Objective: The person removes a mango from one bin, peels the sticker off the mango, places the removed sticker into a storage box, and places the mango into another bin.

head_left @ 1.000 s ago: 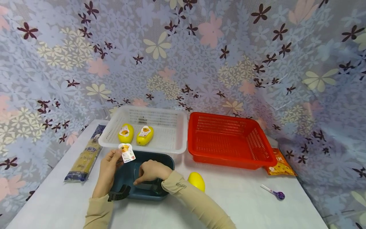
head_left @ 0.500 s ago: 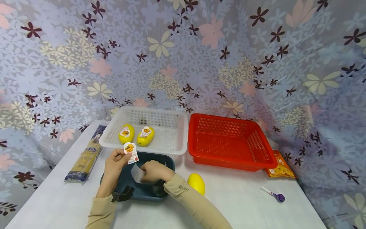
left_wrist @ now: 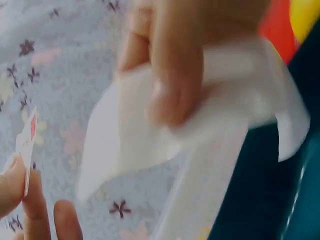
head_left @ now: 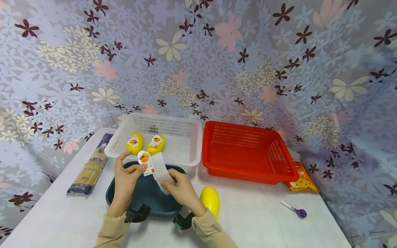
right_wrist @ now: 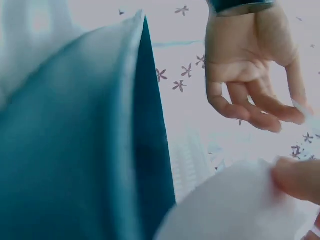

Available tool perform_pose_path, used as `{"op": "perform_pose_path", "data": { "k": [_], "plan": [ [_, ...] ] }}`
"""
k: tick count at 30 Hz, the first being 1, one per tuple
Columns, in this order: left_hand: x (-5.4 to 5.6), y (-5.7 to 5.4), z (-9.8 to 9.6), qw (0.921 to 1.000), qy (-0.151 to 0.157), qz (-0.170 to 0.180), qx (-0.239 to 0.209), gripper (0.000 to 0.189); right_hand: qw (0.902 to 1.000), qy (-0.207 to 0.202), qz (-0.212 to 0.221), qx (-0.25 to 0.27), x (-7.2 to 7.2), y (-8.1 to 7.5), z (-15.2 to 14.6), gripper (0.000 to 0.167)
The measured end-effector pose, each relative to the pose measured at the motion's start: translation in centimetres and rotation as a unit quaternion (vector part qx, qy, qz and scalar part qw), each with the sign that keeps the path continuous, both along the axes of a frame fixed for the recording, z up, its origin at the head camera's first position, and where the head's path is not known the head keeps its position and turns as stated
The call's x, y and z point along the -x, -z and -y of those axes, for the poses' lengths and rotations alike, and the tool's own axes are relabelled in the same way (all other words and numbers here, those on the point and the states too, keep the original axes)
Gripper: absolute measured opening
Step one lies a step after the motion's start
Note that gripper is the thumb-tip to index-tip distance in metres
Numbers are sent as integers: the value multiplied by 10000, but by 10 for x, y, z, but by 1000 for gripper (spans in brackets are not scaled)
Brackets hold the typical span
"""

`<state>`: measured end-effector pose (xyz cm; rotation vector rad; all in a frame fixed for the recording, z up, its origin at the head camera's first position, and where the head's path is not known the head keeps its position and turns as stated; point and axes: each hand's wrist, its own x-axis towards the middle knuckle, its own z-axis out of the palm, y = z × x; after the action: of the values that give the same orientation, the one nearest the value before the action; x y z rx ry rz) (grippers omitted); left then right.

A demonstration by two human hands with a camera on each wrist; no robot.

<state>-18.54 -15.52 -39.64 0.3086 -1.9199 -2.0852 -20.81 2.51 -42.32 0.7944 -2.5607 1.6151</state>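
Observation:
Above the dark blue basin (head_left: 145,203), my left hand (head_left: 124,182) pinches a small white sticker (head_left: 145,162) with an orange fruit picture between thumb and finger. Just to its right, my right hand (head_left: 183,193) pinches a curved white paper strip (head_left: 159,168), seen close up as a blank white sheet (left_wrist: 125,135) in the left wrist view. Sticker and strip look close together in the head view, but apart in the left wrist view. A plain yellow mango-like fruit (head_left: 211,199) lies right of the basin, partly behind my right wrist.
Behind the basin stands a white basket (head_left: 186,161) with two yellow fruits (head_left: 138,140) bearing similar stickers. A red basket (head_left: 248,175) stands beside it. A noodle-like packet (head_left: 90,168) lies left; an orange snack bag (head_left: 302,181) and a lollipop (head_left: 299,212) lie right.
My right hand has come up out of the basin, lifting the white strip towards the sticker. My left hand has shifted slightly right, still holding the sticker.

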Motion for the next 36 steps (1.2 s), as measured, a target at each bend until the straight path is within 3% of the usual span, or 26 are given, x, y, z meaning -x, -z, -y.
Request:
{"op": "perform_pose_path", "data": {
  "k": [2,6,11,15,18,21,26,34,36],
  "plan": [
    [-3,-3,-7,9997,83,-60,204,57,9986,194,129,479,-3,4,0,23],
    [-9,-7,-25,9977,138,-190,641,50,9919,422,195,1186,-6,8,2,28],
    [-12,-8,-36,9912,-26,-380,1267,48,9889,405,34,1432,-8,7,3,27],
    [-11,-8,-34,9796,-404,-542,1890,44,9905,302,-152,1332,-8,10,4,25],
    [-10,-8,-34,9747,-573,-663,2056,35,9931,233,-173,1139,-16,-1,4,23],
    [-10,-5,-34,9733,-653,-686,2093,32,9943,99,-97,1057,-23,-12,3,23],
    [-11,-3,-36,9688,-838,-670,2236,49,9947,31,7,1028,-26,-15,3,24],
    [-11,-2,-40,9679,-1005,-367,2274,57,9956,-5,-46,931,-25,-12,4,25],
    [-11,-1,-41,9673,-1036,-366,2288,58,9959,-29,-82,905,-21,-4,5,25]
  ]
}}
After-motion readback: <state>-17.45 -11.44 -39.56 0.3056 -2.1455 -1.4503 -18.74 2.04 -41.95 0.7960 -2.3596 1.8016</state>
